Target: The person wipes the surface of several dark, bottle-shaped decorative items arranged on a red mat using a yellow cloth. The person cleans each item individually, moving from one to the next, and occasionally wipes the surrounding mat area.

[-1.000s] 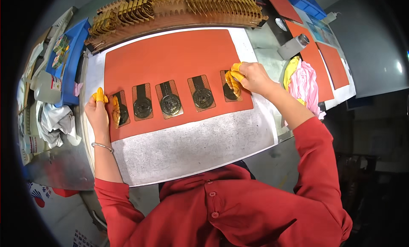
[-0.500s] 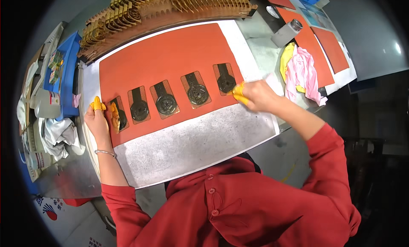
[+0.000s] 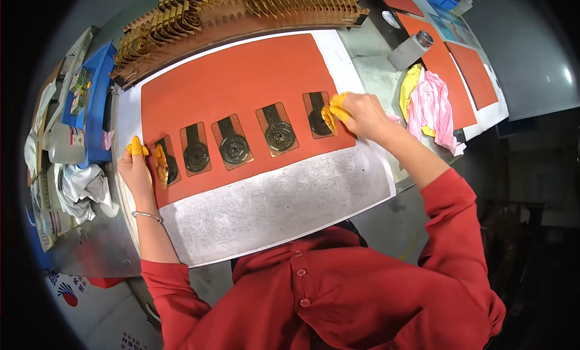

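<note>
Several thin dark rectangular plates with mesh-patterned borders, each bearing a black strip and a round disc, lie in a row on a red-orange sheet (image 3: 241,78). My left hand (image 3: 134,172), with yellow finger covers, is closed at the sheet's left edge beside the leftmost plate (image 3: 173,160); whatever its fingers pinch is too small to make out. My right hand (image 3: 362,117), also in yellow finger covers, has its bent fingertips together at the right edge of the rightmost plate (image 3: 315,111). What lies between those fingertips is hidden. Yellow reflections show on both end plates.
A brown rack (image 3: 241,27) of gold-coloured pieces stands along the back. To the right are a grey bottle (image 3: 412,50) and a pink cloth (image 3: 436,105). At left stand a blue tray (image 3: 96,126), a white container (image 3: 65,143) and a crumpled white cloth (image 3: 84,190).
My right hand has moved up along the rightmost plate, from its lower corner to its right edge. My left hand keeps its place at the sheet's left edge.
</note>
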{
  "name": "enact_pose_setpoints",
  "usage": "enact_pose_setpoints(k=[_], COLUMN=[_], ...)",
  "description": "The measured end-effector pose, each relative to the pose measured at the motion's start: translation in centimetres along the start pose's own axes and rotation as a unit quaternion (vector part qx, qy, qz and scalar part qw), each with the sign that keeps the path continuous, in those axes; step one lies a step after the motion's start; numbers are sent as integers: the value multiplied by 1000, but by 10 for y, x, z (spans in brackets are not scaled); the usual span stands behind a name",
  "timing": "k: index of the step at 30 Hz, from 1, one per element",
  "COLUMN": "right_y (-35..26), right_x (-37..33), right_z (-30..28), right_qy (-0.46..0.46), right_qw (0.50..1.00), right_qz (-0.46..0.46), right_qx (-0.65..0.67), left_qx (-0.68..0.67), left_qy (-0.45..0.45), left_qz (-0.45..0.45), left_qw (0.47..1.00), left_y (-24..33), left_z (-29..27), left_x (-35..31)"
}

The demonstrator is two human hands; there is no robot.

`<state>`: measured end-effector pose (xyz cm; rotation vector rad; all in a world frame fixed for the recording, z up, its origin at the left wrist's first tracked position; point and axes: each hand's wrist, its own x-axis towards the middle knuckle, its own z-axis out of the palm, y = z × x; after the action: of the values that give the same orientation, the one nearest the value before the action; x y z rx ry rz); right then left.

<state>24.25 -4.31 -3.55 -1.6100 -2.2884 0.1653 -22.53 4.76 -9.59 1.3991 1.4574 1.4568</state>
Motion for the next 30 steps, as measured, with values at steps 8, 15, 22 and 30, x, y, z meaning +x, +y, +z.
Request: enact_pose_setpoints(k=[8, 15, 22, 30], right_y=[13, -6, -9, -11], right_x=[26, 0, -41, 7], right_z=[4, 8, -36, -27], right_qy=[-24, -51, -23, -39], right_qw=[999, 994, 997, 996], right_qz=[-29, -90, -20, -48], right_qx=[-10, 34, 70, 60], left_qx=[9, 15, 16, 39], left_qy=[-15, -4, -6, -7], left_qz=[-2, 10, -10, -8], left_qw=[1000, 1000, 1000, 999], left_y=[11, -6, 7, 16], left_z=[6, -3, 4, 6], left_x=[0, 3, 3, -2])
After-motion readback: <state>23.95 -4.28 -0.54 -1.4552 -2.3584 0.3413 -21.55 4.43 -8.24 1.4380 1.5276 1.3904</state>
